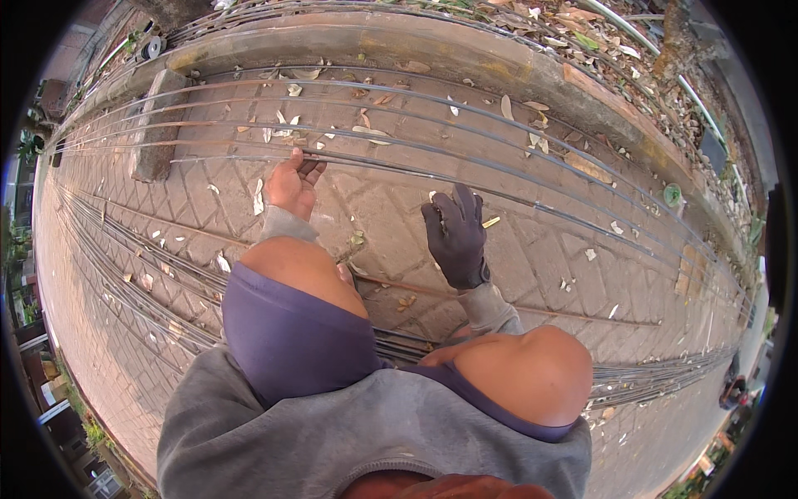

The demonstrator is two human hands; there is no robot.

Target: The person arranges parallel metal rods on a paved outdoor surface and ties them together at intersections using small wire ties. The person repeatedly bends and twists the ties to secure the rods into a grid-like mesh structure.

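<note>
Several long thin steel rods (465, 137) run side by side from left to right above the brick paving. My bare left hand (291, 185) pinches the nearest rod (378, 165) between thumb and fingers, close to where the rod seems to overlap or end. In a dark glove, my right hand (457, 229) is curled just below the same rods, apart from them. A short yellow piece shows at its right side and a pale bit by its fingertips; I cannot make out what it grips.
A concrete block (158, 125) lies under the rods at the left. Behind them runs a low concrete kerb (399, 37), with dry leaves and pipes beyond. More bundles of rods (125, 258) lie on the near paving, passing beneath my bent legs.
</note>
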